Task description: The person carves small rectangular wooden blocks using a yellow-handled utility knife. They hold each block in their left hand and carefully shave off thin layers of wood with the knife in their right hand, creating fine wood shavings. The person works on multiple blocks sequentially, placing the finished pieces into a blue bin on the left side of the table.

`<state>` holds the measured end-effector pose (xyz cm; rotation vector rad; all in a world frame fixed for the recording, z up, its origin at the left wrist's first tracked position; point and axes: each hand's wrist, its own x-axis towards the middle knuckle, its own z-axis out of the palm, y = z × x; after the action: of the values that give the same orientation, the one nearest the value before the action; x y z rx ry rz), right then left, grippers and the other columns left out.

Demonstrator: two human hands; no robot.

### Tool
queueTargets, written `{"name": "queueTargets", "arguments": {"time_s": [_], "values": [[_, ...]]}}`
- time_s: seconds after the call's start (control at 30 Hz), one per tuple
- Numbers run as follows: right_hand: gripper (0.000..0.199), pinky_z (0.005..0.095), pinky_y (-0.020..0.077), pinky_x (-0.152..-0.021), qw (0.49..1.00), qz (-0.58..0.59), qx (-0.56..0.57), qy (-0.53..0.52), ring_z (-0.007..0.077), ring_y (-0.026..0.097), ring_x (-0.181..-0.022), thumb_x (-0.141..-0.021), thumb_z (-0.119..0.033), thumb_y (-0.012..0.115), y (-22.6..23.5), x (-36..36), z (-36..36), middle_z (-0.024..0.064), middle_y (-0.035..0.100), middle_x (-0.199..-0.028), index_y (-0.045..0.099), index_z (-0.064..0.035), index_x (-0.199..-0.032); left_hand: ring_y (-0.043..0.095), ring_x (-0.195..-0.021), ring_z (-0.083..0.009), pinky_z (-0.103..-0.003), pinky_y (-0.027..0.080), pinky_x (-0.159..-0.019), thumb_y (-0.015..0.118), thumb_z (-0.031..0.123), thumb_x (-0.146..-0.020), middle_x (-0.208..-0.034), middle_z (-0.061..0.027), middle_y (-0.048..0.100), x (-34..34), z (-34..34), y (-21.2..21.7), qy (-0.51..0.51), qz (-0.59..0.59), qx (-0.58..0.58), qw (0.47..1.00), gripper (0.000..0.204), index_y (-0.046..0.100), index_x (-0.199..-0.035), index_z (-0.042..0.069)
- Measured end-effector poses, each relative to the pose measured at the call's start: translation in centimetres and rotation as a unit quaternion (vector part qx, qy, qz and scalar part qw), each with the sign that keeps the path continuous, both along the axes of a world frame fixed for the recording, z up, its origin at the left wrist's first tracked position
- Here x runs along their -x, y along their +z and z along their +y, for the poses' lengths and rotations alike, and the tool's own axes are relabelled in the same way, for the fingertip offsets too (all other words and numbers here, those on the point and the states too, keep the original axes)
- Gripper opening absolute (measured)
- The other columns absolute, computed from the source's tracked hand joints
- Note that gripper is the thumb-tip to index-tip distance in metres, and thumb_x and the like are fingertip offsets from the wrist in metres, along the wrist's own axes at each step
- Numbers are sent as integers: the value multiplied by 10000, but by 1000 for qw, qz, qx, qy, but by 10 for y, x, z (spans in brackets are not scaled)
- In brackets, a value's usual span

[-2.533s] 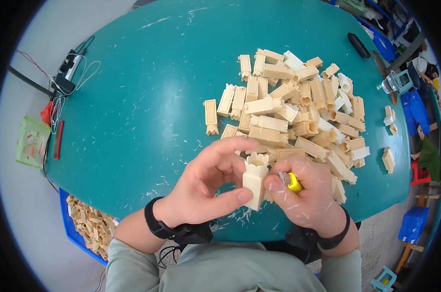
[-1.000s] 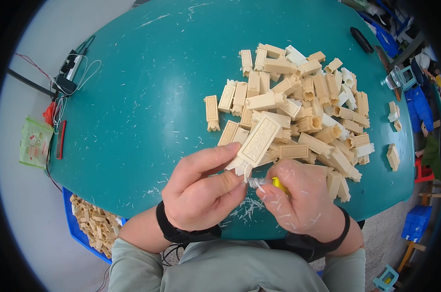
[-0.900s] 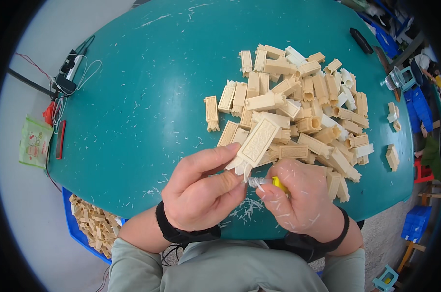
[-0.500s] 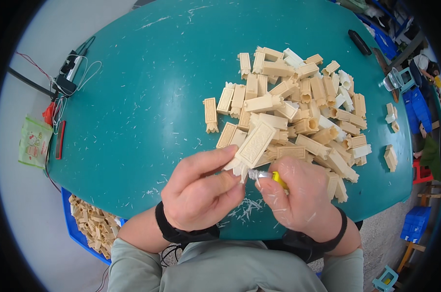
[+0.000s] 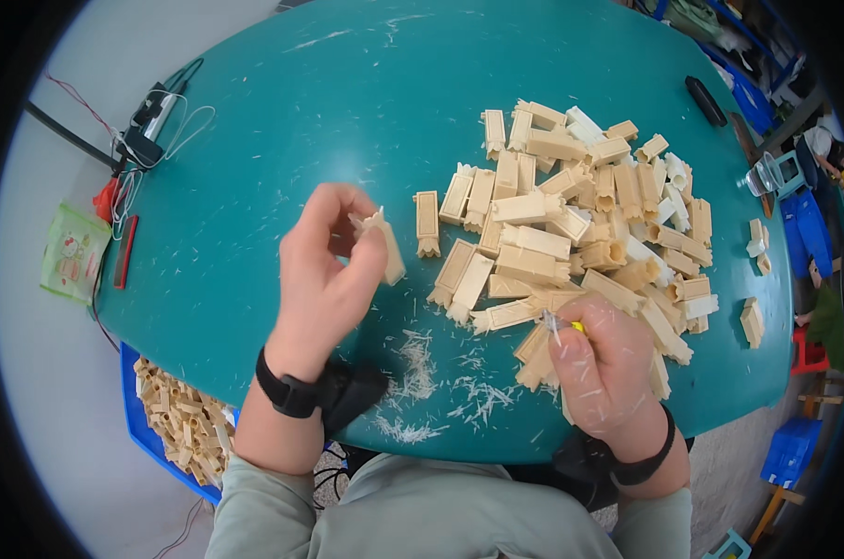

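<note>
My left hand (image 5: 321, 270) is closed round a cream plastic block (image 5: 394, 253), a hollow rectangular piece with a jagged end, held over the table left of the pile. Its jagged end points up between my fingers. My right hand (image 5: 606, 368) grips a small knife (image 5: 578, 326) with a yellow handle; pale shavings cling to its metal tip, and most of the handle is hidden in my fist. Shavings also stick to my right thumb. Beyond that hand spreads a heap of similar cream and whiter blocks (image 5: 534, 207). Curled white shavings (image 5: 417, 363) lie between my forearms.
The green table (image 5: 282, 121) has scattered scraps. At its left edge are a power strip (image 5: 161, 112) with cables, a red bar (image 5: 126, 252) and a green bag (image 5: 70, 247). A blue bin (image 5: 142, 424) of blocks stands lower left. A glass jar (image 5: 762, 175) sits right.
My hands have separated. The left has carried the block leftward and away from me, off the knife. My right hand, still gripping the knife, has moved slightly right and nearer me.
</note>
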<state>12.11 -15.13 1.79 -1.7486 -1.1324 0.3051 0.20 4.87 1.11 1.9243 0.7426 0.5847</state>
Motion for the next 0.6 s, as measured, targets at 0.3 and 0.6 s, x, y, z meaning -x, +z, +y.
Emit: {"name": "queueTargets", "arguments": {"time_s": [0.3, 0.6], "values": [[206, 279, 416, -492, 999, 52, -5, -4, 191, 531, -498, -841, -212, 594, 8, 0, -1, 77, 525, -571, 561, -20, -773, 540, -890, -293, -380, 454, -754, 632, 95, -723, -1044, -115, 577, -1, 29, -28, -9, 95, -430, 898, 280, 573, -995, 65], [219, 293, 405, -487, 1000, 22, -15, -4, 209, 517, -516, -840, -216, 602, 7, -2, -3, 97, 514, -607, 558, -17, -761, 565, -864, -208, -280, 455, -764, 586, 41, -759, -1021, -123, 595, -20, 7, -35, -31, 140, -211, 967, 433, 498, -1183, 53]]}}
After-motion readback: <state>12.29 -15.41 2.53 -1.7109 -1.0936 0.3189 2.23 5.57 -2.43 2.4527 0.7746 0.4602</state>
